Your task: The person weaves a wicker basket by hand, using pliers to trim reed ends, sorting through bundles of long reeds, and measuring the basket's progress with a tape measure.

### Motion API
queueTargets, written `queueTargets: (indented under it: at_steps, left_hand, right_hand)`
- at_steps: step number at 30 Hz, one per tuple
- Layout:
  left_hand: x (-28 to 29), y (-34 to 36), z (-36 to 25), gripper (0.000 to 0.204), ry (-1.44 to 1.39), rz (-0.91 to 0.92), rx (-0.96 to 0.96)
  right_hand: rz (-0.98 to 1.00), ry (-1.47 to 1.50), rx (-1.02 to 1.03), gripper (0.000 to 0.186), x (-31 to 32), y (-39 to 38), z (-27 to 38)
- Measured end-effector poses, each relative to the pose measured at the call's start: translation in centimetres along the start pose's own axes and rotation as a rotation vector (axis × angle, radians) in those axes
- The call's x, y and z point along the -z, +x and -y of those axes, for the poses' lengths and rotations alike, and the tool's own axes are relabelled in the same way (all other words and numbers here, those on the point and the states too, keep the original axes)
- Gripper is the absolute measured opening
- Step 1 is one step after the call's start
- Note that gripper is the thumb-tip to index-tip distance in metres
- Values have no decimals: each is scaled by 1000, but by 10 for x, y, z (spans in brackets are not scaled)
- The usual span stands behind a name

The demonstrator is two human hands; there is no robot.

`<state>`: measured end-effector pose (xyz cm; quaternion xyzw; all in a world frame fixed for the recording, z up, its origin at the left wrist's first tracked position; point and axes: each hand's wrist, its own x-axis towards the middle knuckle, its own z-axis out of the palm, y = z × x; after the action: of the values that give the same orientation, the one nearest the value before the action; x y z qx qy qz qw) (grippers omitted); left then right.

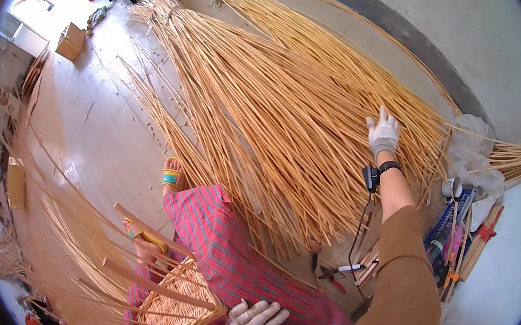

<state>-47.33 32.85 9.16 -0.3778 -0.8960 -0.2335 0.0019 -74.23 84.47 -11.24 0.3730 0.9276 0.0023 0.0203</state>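
Note:
My gloved right hand [382, 133] reaches onto the large spread of rattan canes [265, 118], its fingers apart and partly bent. Under the other hand's side of the view, a partly woven rattan basket [171, 297] leans on the red checked cloth [226, 242] over my lap, with thick posts and long thin canes sticking out to the upper left. My gloved left hand [255, 322] is beside that basket's corner, fingers curled over the cloth; what they hold, if anything, is hidden.
Tools and a blue tray [438, 234] lie at the right, near a translucent plastic bag [473, 154] and another cane bundle [518, 160]. Pliers [331, 274] lie by a cable. A wooden box [70, 43] stands toward the bright doorway. My sandalled feet are on the floor [105, 119].

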Motion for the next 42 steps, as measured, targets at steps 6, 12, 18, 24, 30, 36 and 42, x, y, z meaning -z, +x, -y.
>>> queueTargets:
  at_steps: [6, 12, 18, 24, 30, 36, 42]
  left_hand:
    - [5, 26, 8, 35, -161, 1, -59]
    - [4, 35, 9, 29, -157, -4, -49]
    - [1, 43, 1, 27, -162, -33, -36]
    - [1, 47, -3, 28, -183, 20, -13]
    - [-3, 36, 5, 35, -147, 10, -50]
    - [2, 32, 7, 30, -199, 39, -13]
    - [-7, 21, 22, 31, -226, -38, -92]
  right_hand:
    - [233, -26, 82, 78, -10, 55, 11]
    - [255, -143, 90, 83, -21, 23, 45]
    - [301, -90, 141, 82, -14, -27, 59]
    - [344, 97, 248, 80, -27, -128, 112]
    - [425, 51, 352, 77, -32, -140, 141]
    - [-13, 219, 521, 72, -21, -27, 134]
    - [169, 40, 305, 85, -31, 84, 136]
